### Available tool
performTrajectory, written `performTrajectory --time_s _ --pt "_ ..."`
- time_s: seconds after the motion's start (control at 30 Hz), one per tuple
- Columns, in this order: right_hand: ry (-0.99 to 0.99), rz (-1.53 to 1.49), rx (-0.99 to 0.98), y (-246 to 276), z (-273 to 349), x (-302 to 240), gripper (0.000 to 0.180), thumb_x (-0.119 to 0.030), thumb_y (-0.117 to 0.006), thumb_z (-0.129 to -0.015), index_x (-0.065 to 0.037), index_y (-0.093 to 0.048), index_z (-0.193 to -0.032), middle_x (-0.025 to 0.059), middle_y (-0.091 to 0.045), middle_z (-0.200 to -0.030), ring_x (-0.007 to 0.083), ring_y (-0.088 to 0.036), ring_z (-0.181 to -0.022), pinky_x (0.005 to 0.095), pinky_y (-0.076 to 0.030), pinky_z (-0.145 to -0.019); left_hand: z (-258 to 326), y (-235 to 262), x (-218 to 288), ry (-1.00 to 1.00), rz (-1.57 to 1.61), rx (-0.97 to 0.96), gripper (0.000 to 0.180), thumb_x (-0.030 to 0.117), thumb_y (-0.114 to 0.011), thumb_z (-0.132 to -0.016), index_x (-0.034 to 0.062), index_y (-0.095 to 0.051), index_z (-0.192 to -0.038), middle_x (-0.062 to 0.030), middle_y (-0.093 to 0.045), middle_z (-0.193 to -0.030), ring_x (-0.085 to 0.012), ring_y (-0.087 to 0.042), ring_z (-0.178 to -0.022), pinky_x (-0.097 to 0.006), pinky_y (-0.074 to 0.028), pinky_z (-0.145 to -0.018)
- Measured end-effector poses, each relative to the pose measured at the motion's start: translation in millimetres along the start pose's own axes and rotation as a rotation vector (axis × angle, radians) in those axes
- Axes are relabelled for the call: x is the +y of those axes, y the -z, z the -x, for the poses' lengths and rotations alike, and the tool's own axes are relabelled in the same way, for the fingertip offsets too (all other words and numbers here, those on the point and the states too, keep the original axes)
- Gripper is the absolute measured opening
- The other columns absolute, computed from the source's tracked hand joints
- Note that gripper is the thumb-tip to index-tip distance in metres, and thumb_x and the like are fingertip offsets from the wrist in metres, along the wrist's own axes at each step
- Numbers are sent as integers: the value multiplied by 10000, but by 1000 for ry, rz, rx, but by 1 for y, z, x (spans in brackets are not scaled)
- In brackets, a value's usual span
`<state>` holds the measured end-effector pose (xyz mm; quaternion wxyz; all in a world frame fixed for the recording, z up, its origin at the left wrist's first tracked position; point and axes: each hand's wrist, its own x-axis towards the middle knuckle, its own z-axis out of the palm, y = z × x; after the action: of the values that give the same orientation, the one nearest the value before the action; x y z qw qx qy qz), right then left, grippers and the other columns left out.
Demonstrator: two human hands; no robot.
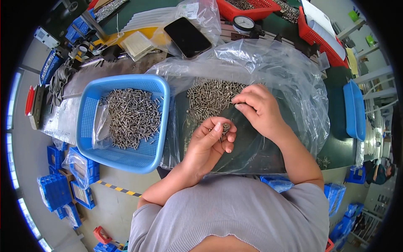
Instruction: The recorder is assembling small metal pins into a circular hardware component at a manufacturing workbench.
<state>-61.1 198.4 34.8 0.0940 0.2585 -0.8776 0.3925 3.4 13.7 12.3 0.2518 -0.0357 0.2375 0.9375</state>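
Note:
My left hand (203,145) is closed, palm up, around a small round metal piece (226,126) with what looks like a hole in it. Just beyond it, my right hand (265,112) pinches thumb and forefinger together at the edge of a heap of small metal pins (210,98). A small dark bit shows at those fingertips, probably one pin, too small to make out clearly. The heap lies on a clear plastic bag (294,86) spread over the green tabletop. Left of my hands, a blue plastic basket (165,111) holds many similar pins (134,117) and a crumpled clear bag (100,126).
Behind the plastic lie a black phone (187,37) and a dial gauge (243,24). Red baskets (321,42) stand at the back and right. A gauge stand (84,47) is at the back left. A blue tray (355,110) sits at the right edge; blue crates (54,191) stand on the floor.

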Motion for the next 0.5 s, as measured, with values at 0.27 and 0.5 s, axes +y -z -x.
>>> performTrajectory --time_s 0.27,0.5 --pt "162 230 -63 -5 -3 -1 195 -77 -738 -647 -92 -638 -813 38 -539 -861 243 -535 -847 362 -461 -727 0 1 1 13 13 -23 184 188 -528 -954 40 -559 -1058 -97 -589 -984 -145 -546 -808 -273 -455 -655" --pt "145 172 -121 -3 -1 1 190 -54 -730 -653 -62 -604 -795 61 -537 -858 265 -528 -842 363 -451 -718 1 -2 1 9 8 0 162 188 -540 -949 63 -549 -1052 -83 -574 -951 -131 -523 -777 -267 -438 -641"
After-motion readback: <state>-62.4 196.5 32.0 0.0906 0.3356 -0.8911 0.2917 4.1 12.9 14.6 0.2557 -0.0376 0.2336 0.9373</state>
